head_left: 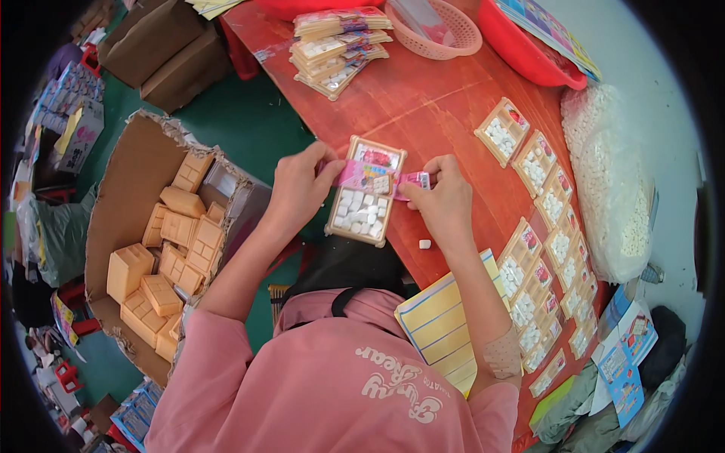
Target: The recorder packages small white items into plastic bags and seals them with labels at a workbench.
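A tan plastic tray lies between my hands near the table's edge. White blocks fill its near compartment, and a packet with red print sits in its far one. Across the middle of the tray runs a pink paper band. My left hand pinches the left end of this band, thumb against fingers. At the other side, my right hand grips the band's right end. A single white block rests on the table below my right hand.
Filled trays line the red table's right side. Stacked banded trays stand at the far edge, beside a pink basket and red basin. A carton of tan pieces stands left; a bag of white blocks lies right.
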Demonstrator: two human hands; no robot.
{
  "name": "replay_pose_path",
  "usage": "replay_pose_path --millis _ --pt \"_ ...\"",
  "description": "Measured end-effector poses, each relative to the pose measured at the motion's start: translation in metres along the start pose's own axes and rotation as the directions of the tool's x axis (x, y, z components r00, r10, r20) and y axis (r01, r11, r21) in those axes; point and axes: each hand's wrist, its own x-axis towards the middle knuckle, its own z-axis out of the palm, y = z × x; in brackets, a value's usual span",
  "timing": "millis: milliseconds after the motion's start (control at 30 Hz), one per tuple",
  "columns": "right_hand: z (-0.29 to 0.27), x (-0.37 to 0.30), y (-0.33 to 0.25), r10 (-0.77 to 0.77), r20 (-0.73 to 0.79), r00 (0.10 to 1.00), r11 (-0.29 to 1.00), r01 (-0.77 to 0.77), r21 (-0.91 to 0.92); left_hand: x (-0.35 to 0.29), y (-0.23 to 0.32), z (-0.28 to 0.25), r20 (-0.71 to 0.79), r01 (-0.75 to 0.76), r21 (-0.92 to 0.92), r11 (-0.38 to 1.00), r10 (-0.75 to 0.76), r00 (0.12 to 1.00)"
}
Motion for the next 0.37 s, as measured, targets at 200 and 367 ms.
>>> replay_pose_path --millis 200,367 --pt "0.014 -0.012 -0.006 -0.064 0.051 0.997 0.997 0.066 -0.03 -0.031 -0.02 0.006 0.034 0.179 -0.283 0.942 -0.177 0.984" --pt "0.015 -0.014 -0.006 -0.044 0.063 0.997 0.999 0.044 0.008 -0.035 -0.023 0.012 0.251 0.375 -0.541 0.752 -0.281 0.926"
